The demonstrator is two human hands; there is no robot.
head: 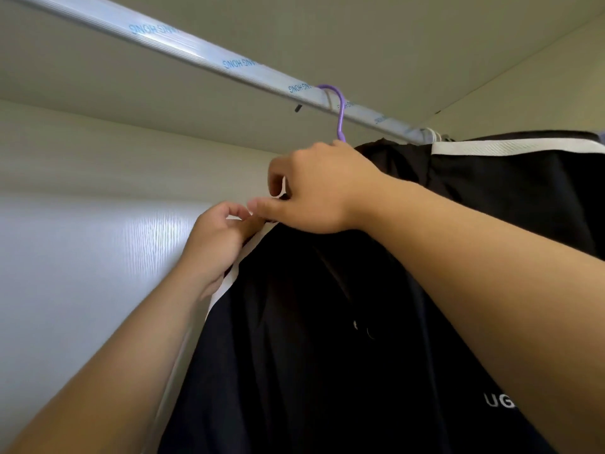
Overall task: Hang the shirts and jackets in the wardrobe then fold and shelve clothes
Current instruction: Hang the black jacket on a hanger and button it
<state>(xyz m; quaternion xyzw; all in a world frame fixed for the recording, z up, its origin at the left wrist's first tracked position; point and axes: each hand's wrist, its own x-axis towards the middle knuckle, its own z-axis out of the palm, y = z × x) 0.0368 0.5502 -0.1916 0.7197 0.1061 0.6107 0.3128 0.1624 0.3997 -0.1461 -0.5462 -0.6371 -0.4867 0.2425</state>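
Your right forearm crosses the black shirt (294, 322), and other dark garments (523, 191) crowd the right end of the rail (196, 50). The shirt hangs mid-rail from a purple plastic hanger (341, 116). Your left hand (214, 240) and right hand (317, 188) pinch its shoulder with curled fingers. The ribbed metal rail is wrapped in printed film.

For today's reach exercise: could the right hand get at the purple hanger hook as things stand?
Probably yes: the right hand, busy at the jacket, sits just below the hook on the rail, nothing between them.
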